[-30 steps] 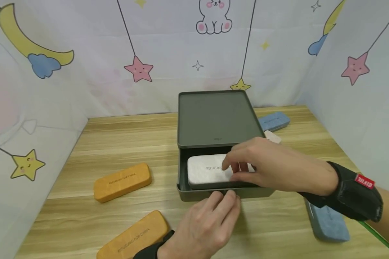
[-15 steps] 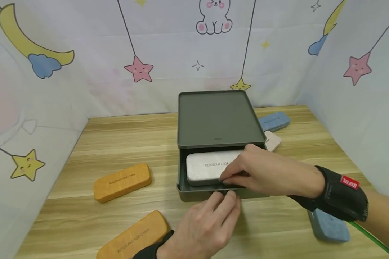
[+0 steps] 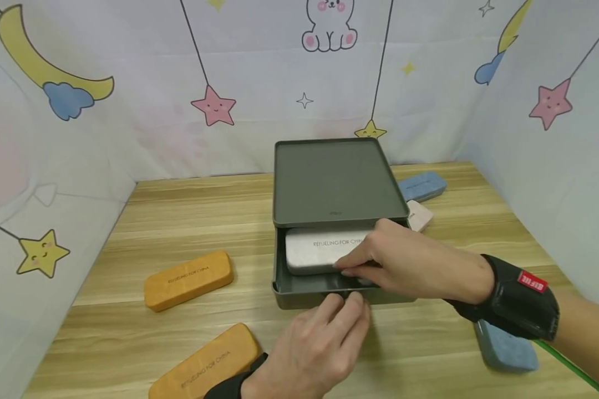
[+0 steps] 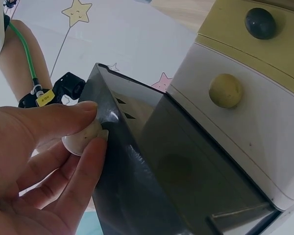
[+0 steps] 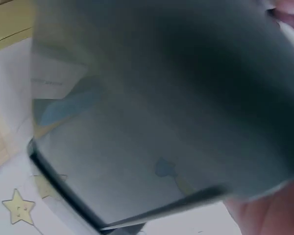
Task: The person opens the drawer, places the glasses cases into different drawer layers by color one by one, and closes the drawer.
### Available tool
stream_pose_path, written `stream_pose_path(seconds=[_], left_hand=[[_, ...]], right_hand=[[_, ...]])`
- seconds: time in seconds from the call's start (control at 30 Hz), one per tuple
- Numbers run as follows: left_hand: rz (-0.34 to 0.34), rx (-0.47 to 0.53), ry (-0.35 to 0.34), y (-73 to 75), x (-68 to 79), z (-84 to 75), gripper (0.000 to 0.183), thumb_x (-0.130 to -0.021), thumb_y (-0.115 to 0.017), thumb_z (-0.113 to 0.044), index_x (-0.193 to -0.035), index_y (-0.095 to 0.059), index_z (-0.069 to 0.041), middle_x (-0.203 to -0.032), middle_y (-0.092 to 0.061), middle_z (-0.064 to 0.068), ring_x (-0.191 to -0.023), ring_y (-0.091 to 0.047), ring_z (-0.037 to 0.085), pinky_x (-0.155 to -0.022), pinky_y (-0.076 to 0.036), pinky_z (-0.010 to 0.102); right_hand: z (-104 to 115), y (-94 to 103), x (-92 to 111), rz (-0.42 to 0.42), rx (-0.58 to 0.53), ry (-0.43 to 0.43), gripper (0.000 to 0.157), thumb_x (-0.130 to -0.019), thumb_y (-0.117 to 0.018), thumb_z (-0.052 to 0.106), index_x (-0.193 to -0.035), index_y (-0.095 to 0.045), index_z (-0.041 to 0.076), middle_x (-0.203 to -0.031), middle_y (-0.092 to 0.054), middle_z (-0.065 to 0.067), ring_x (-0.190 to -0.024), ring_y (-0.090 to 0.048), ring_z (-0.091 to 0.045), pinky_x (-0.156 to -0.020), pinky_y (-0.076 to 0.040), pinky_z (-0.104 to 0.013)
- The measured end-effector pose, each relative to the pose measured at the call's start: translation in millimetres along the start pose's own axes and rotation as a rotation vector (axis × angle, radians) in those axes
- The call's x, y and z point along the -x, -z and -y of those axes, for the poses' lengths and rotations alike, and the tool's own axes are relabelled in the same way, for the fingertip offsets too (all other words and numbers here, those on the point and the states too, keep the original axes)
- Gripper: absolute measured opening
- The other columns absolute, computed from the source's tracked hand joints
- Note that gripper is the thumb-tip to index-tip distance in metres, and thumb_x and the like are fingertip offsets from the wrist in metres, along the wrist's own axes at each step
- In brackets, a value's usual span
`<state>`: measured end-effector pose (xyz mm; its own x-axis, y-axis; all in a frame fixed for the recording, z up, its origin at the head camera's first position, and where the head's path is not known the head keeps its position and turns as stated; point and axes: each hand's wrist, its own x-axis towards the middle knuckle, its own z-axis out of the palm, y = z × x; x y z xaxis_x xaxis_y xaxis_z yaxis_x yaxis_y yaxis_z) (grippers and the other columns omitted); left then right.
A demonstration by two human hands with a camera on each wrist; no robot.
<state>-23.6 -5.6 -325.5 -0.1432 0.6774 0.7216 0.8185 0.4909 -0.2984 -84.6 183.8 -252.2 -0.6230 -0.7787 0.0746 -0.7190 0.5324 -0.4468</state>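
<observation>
A white glasses case (image 3: 309,256) lettered in dark print lies in the pulled-out drawer (image 3: 299,301) of a dark green drawer unit (image 3: 336,180). Curled fingertips of my right hand (image 3: 399,263) press at the case's front edge; that hand covers its right end. With thumb and fingers my left hand (image 3: 314,346) pinches the drawer's round knob (image 4: 81,139), seen in the left wrist view. In the right wrist view the drawer's underside (image 5: 137,142) fills most of the picture, with part of the right hand at the lower right.
Two orange cases (image 3: 189,280) lie at the left on the wood-grain table (image 3: 179,216). Blue cases (image 3: 423,185) sit at back right and front right, with a pale case (image 3: 419,216) beside the unit. A white drawer (image 4: 196,73) and a yellow drawer (image 4: 220,29) are below.
My right hand's fingers have drawn together and come to the case's front edge. The white glasses case has slid back, deeper into the drawer. The left hand stays at the drawer front.
</observation>
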Motion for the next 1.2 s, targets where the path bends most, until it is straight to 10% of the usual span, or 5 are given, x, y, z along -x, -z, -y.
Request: stream_pose_path(seconds=[0.57, 1.2], left_hand=[[-0.034, 0.009, 0.013, 0.2, -2.2, 0.3, 0.032, -0.098, -0.037, 0.004, -0.093, -0.068, 0.001, -0.092, -0.061, 0.008, -0.067, -0.049, 0.013, -0.051, -0.044, 0.013], [-0.030, 0.030, 0.030, -0.9, -0.9, -0.3, 0.030, -0.099, -0.038, 0.002, -0.095, -0.068, 0.001, -0.093, -0.061, 0.008, -0.068, -0.048, 0.014, -0.050, -0.044, 0.014]], right_hand=[[-4.5, 2.0, -4.6, -0.003, 0.059, -0.034, 0.024, -0.091, -0.065, 0.011, -0.114, -0.071, 0.014, -0.096, -0.072, 0.004, -0.057, -0.050, 0.007, -0.051, -0.046, -0.018], [-12.1, 0.9, -9.8, -0.052, 0.199, -0.024, 0.023, -0.093, -0.063, 0.013, -0.114, -0.071, 0.016, -0.059, -0.047, 0.014, -0.048, -0.035, 0.005, -0.043, -0.035, -0.017]])
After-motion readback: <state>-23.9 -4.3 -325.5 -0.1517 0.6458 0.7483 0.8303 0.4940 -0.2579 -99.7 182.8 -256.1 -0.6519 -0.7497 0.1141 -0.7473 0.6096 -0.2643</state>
